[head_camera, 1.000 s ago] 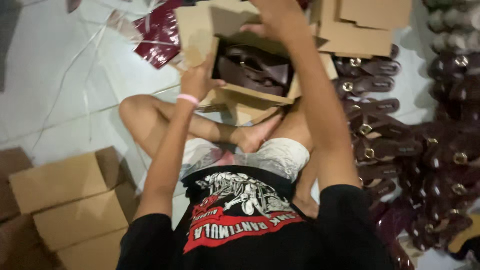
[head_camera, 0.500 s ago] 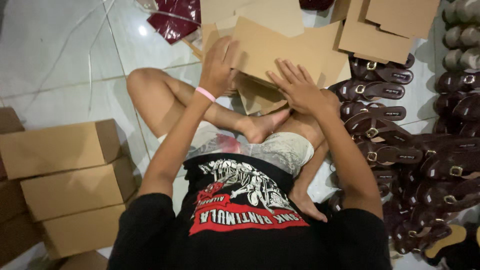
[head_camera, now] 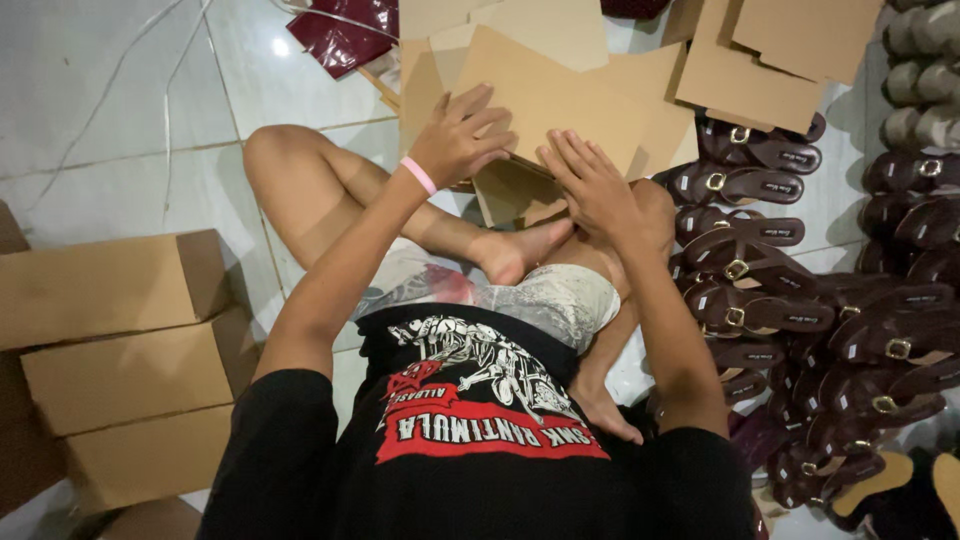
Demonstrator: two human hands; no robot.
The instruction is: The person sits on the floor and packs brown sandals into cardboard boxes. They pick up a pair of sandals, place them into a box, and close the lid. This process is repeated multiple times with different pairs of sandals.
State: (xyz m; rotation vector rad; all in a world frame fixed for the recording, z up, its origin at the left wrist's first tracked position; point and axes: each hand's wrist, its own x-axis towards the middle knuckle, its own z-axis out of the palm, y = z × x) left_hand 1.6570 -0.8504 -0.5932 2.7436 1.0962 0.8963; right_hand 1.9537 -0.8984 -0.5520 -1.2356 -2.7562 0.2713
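Observation:
I sit cross-legged on a tiled floor. A brown cardboard shoe box (head_camera: 560, 110) rests on my legs with its lid flap folded down over it. My left hand (head_camera: 462, 135), with a pink band on the wrist, lies flat on the left part of the lid, fingers spread. On the lid's near right edge presses my right hand (head_camera: 590, 180), fingers spread too. The box's contents are hidden under the lid.
Closed cardboard boxes (head_camera: 120, 350) are stacked at my left. Several dark maroon sandals with gold buckles (head_camera: 800, 310) lie in rows at my right. Flat cardboard sheets (head_camera: 780, 50) and a maroon plastic bag (head_camera: 345, 35) lie ahead on the floor.
The box was open with dark sandals showing inside a second ago. The lid has since come down over it, and both hands now press flat on it.

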